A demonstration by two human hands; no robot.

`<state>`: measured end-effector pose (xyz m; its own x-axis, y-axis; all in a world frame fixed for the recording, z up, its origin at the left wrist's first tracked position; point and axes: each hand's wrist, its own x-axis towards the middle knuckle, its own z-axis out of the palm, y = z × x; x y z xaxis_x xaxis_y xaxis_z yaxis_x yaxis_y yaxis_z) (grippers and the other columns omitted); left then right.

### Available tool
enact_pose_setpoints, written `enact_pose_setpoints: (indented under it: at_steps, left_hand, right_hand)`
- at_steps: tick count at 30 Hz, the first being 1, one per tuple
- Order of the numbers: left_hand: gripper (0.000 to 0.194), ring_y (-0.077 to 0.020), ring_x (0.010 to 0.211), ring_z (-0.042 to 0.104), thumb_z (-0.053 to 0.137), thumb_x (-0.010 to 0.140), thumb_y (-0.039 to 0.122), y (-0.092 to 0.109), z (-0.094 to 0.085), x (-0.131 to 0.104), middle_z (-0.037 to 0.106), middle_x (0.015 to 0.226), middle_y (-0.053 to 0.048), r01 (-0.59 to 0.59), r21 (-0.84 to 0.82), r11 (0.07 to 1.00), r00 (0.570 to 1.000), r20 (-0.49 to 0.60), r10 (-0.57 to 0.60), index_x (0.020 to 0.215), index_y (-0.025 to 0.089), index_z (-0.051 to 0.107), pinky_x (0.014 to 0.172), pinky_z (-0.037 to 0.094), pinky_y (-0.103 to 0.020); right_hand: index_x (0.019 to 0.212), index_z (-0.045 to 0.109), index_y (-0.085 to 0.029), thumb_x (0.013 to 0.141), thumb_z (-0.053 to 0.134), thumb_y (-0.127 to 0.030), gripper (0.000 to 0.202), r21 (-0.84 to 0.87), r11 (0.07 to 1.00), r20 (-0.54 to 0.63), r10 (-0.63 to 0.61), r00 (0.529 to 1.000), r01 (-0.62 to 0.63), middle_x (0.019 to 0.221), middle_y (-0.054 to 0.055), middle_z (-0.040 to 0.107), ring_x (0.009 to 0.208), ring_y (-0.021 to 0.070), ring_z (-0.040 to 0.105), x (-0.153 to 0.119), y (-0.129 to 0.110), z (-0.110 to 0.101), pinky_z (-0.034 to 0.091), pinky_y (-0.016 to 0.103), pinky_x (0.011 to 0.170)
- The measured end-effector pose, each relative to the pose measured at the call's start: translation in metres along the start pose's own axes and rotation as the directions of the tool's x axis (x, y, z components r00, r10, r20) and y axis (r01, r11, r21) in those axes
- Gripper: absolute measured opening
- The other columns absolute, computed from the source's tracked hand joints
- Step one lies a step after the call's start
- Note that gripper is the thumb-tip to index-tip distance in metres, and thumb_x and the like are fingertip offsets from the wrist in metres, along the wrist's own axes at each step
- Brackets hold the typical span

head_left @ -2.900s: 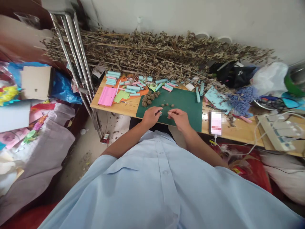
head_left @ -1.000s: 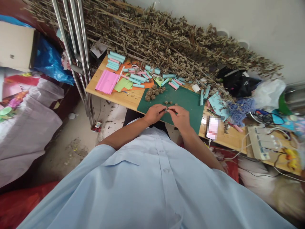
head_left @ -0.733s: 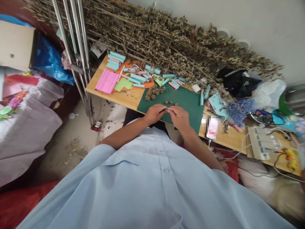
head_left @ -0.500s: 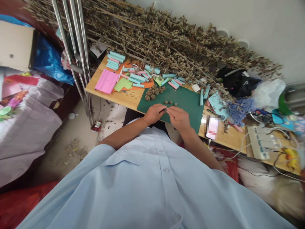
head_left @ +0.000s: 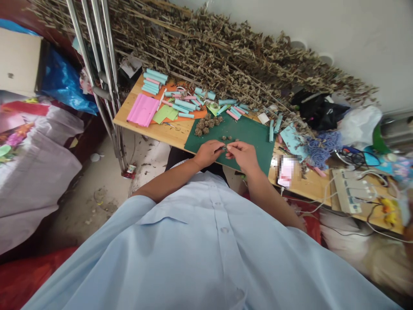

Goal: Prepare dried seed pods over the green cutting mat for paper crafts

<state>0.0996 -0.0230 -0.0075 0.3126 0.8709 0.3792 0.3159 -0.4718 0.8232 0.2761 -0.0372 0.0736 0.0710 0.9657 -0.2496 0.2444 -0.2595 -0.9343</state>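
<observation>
My left hand (head_left: 209, 153) is closed in a pinch over the front part of a green mat (head_left: 258, 133). Fingertips nearly meet those of my right hand (head_left: 242, 155), which is pinched too. Something small and dark shows between them, too small to name. Just beyond the fingers lie a few small brown-grey balls (head_left: 229, 138), one of them partly covered by my right hand. A heap of larger rough balls (head_left: 205, 125), apparently of dried plant matter, sits at the mat's left side.
Rolled blue and pink papers (head_left: 185, 104) and a pink sheet (head_left: 143, 110) lie on the wooden table (head_left: 129, 110). Dried leafy stalks (head_left: 226, 51) stretch along the back. Metal crutches (head_left: 103, 56) stand left. A phone (head_left: 285, 172), blue yarn (head_left: 322, 148) and a power strip (head_left: 350, 189) are right.
My right hand has shifted slightly, its fingers now raised more and covering one small ball. My left hand stays almost in place. The whole view has moved a little.
</observation>
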Motion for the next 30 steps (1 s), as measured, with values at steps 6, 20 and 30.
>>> enact_pose_setpoints:
  at_steps: [6, 20, 30]
  left_hand:
    - [0.019, -0.02, 0.104, 0.073, 0.063, 0.1, 0.022, -0.006, 0.003, -0.001, 0.078, 0.108, -0.01, -0.081, 0.036, 0.996, 0.996, -0.036, 0.082, 0.114, 0.018, 0.076, 0.096, 0.058, -0.034]
    - [0.019, -0.0199, 0.105, 0.072, 0.064, 0.1, 0.022, -0.005, 0.003, -0.002, 0.078, 0.108, -0.01, -0.113, 0.03, 0.993, 0.993, -0.024, 0.114, 0.114, 0.019, 0.076, 0.096, 0.058, -0.034]
    - [0.016, -0.0193, 0.102, 0.071, 0.064, 0.101, 0.024, -0.003, 0.002, -0.001, 0.077, 0.106, -0.009, -0.127, 0.031, 0.991, 0.991, -0.027, 0.128, 0.112, 0.019, 0.076, 0.093, 0.057, -0.032]
  right_hand:
    - [0.078, 0.078, -0.016, 0.064, 0.09, -0.029, 0.022, 0.092, 0.975, 0.047, 0.201, 0.979, -0.204, 0.059, 0.001, 0.07, 0.055, 0.0139, 0.069, 0.0, -0.019, 0.004, 0.062, 0.023, 0.053]
    - [0.068, 0.067, -0.016, 0.069, 0.07, -0.007, 0.01, -0.057, 0.953, 0.018, 0.298, 0.954, -0.297, 0.061, 0.003, 0.072, 0.051, 0.016, 0.07, 0.01, -0.031, 0.009, 0.053, 0.02, 0.038]
    - [0.073, 0.065, -0.017, 0.071, 0.07, -0.004, 0.014, -0.1, 0.946, 0.056, 0.316, 0.947, -0.31, 0.059, 0.002, 0.07, 0.051, 0.0162, 0.07, 0.011, -0.036, 0.009, 0.057, 0.022, 0.043]
